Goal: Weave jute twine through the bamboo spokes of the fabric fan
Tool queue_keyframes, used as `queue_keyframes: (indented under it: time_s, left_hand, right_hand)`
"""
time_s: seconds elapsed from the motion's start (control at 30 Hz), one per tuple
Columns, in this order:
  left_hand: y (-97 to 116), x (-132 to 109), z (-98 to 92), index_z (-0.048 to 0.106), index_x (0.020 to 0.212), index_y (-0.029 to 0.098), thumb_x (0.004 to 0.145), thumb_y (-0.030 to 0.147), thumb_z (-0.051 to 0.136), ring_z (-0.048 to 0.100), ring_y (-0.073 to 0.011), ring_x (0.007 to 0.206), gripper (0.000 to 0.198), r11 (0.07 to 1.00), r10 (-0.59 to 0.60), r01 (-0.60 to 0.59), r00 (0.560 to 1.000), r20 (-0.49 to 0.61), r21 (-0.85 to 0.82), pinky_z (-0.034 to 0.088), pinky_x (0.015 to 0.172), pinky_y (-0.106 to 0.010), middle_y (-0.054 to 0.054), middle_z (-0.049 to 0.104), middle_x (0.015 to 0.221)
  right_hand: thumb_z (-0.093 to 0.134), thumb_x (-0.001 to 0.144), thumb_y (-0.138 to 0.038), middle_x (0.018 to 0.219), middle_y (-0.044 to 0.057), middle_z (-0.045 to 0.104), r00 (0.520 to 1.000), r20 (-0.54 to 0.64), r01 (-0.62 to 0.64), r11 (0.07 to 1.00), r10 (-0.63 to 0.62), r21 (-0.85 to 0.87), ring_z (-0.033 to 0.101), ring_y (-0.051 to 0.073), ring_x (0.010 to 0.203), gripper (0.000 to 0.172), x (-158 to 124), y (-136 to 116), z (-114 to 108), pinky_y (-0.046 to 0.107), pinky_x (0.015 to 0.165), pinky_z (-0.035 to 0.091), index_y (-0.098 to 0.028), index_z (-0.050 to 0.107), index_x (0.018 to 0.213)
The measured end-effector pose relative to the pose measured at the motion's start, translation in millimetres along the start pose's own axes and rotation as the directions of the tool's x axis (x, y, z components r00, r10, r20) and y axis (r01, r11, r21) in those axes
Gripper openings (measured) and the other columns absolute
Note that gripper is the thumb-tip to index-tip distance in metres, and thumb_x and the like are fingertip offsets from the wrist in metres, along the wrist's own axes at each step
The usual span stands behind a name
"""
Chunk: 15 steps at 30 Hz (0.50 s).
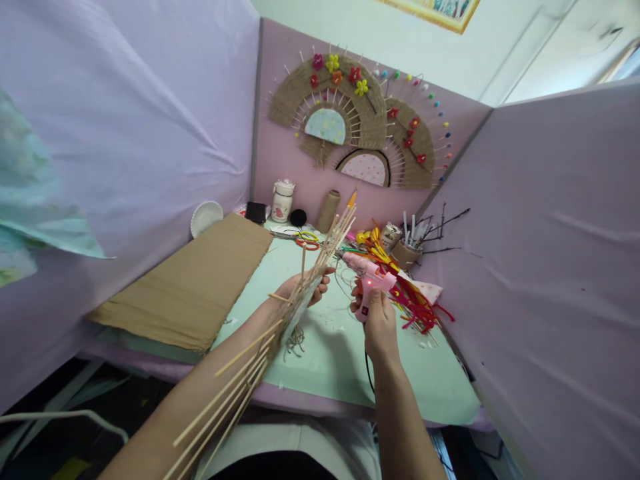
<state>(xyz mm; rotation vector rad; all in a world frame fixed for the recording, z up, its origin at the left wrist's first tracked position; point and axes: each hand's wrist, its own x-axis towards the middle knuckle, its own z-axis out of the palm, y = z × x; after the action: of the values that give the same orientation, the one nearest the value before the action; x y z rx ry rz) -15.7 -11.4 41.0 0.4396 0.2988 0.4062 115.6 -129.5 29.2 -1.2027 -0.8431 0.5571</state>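
Observation:
My left hand [306, 288] is closed around a fan of thin wooden skewers [260, 360], held upright over the green mat [340, 360]. The sticks spread down past my forearm and up toward the back wall. My right hand [377, 320] grips a pink hot glue gun [367, 275] by its handle. The gun's nozzle points left toward the upper part of the skewers, a short gap away. A black cord [369, 373] drops from the gun beside my wrist.
A brown burlap sheet [200, 287] lies on the left of the table. Red and yellow pipe cleaners [415, 300] pile at the right. Scissors [305, 239], a twine spool [329, 210], a white jar [283, 200] and cups stand at the back. Two burlap fan decorations [360, 127] hang on the partition.

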Motion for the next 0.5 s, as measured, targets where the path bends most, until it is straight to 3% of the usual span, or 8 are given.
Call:
queue_keyframes:
  time_s: [0.3,0.5]
  left_hand:
    - [-0.5,-6.8,4.7,0.060,0.092,0.008,0.095,0.017,0.034,0.047,-0.0052,0.050,0.027,1.000,0.008,-0.008,1.000,-0.001,-0.006,0.039,0.041,-0.010,-0.001,0.053,0.063]
    - [0.3,-1.1,-1.6,0.060,0.094,0.008,0.094,0.013,0.036,0.048,-0.0056,0.051,0.025,1.000,0.004,-0.004,1.000,0.018,-0.003,0.039,0.041,-0.010,-0.002,0.053,0.065]
  right_hand:
    - [0.047,0.085,-0.057,0.080,0.003,0.060,1.000,0.016,0.010,1.000,-0.009,-0.014,0.051,0.010,0.057,0.043,0.8,1.4,-0.3,0.023,0.051,0.040,-0.017,0.062,0.091]
    - [0.048,0.085,-0.057,0.078,0.002,0.059,1.000,0.008,0.002,1.000,-0.002,0.003,0.050,0.010,0.056,0.043,2.2,4.2,-0.2,0.022,0.049,0.039,-0.017,0.062,0.091]
